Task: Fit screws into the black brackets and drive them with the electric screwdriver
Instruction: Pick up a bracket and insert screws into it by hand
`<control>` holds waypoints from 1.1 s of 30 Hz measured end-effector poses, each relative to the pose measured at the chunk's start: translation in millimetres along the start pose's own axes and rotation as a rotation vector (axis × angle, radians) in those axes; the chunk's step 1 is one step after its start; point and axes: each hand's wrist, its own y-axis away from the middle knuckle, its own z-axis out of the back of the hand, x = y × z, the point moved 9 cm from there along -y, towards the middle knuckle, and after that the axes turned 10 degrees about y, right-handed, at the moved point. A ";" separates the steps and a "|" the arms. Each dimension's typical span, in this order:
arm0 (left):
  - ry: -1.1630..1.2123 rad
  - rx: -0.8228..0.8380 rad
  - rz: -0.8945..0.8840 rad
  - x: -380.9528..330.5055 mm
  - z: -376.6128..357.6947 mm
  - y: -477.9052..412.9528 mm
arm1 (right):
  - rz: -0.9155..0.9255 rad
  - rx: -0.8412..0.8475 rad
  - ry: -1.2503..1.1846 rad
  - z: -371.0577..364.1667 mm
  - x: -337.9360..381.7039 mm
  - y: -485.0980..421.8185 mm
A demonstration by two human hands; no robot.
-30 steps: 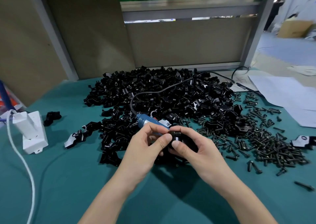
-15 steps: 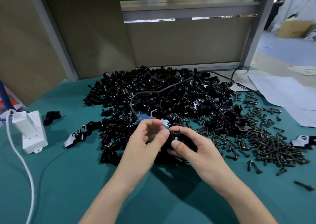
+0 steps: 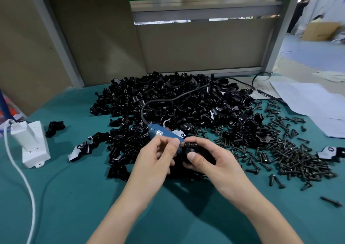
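My right hand (image 3: 214, 161) is gripping one black bracket (image 3: 189, 147) between thumb and fingers, just in front of the big bracket pile (image 3: 177, 102). My left hand (image 3: 155, 158) has thumb and forefinger pinched together right at the bracket's left edge, but honestly I can't tell if there's a screw in there. The blue screwdriver (image 3: 163, 132) lies on the pile just behind both hands. Loose screws (image 3: 298, 156) are spread out to the right on the green table (image 3: 74, 197).

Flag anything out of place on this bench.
Nothing looks damaged. One screw lies alone near the right edge, well clear of the screw heap, and one black bracket sits apart left of the bracket pile.
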 end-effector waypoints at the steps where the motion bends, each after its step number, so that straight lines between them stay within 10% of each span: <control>1: -0.030 0.009 0.007 1.8 0.2 0.1 | -0.002 0.001 0.002 -0.1 -0.3 0.1; 23: -0.011 0.070 -0.122 -19.2 -11.4 11.8 | -0.031 -0.051 -0.316 15.5 5.5 -2.8; 33: -1.086 0.469 -0.484 -14.1 -156.2 -27.1 | 0.057 -0.611 -1.147 125.1 -10.8 17.4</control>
